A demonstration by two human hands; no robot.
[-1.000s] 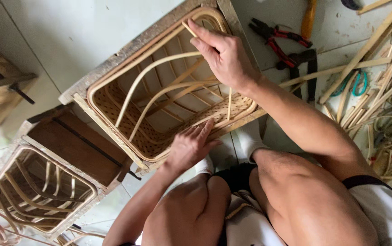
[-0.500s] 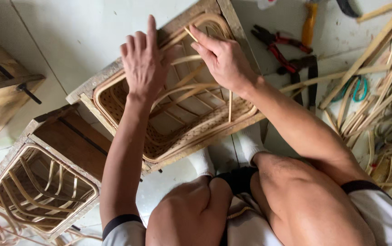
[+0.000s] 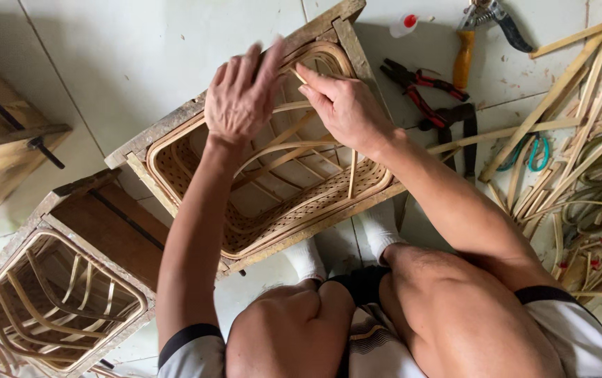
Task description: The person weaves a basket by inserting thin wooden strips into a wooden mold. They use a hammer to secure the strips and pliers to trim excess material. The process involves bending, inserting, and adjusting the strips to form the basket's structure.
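Observation:
A wooden box frame (image 3: 175, 126) lies tilted on the floor in front of my knees, lined with a woven rattan basket (image 3: 301, 210) and bent cane ribs (image 3: 280, 150). My right hand (image 3: 346, 108) rests on the far rim and pinches the end of a thin cane strip (image 3: 299, 73) there. My left hand (image 3: 241, 94) hovers just left of it over the same far rim, fingers spread, holding nothing that I can see. Both hands almost touch.
A second wooden frame with cane ribs (image 3: 56, 294) sits at lower left, and a wooden block (image 3: 0, 154) at far left. Red-handled pliers (image 3: 420, 87), cutters (image 3: 490, 14), a small white bottle (image 3: 402, 24) and a heap of cane strips (image 3: 567, 140) lie to the right.
My left hand rose from the near rim of the basket to the far rim beside my right hand. The right hand stayed on the cane strip.

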